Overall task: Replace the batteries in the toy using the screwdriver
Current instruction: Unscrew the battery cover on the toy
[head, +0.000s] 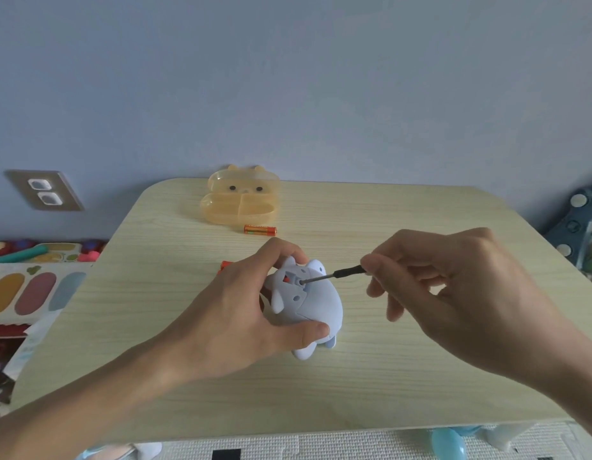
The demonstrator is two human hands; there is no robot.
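Leftmost, one wall socket plate (44, 190) with two outlets sits beyond the counter (421, 376). Next, one left hand (235, 310) is curled closed around the single pale blue toy (316, 310) at the counter's middle, thumb near, fingers far. One orange battery (225, 265) peeks out just behind that hand; a second battery (260, 230) lies farther back, near one amber bear-shaped case (241, 197). To the right, one right hand (454, 287) pinches the lone screwdriver (334, 274) with closed fingertips, its tip in the toy's underside.
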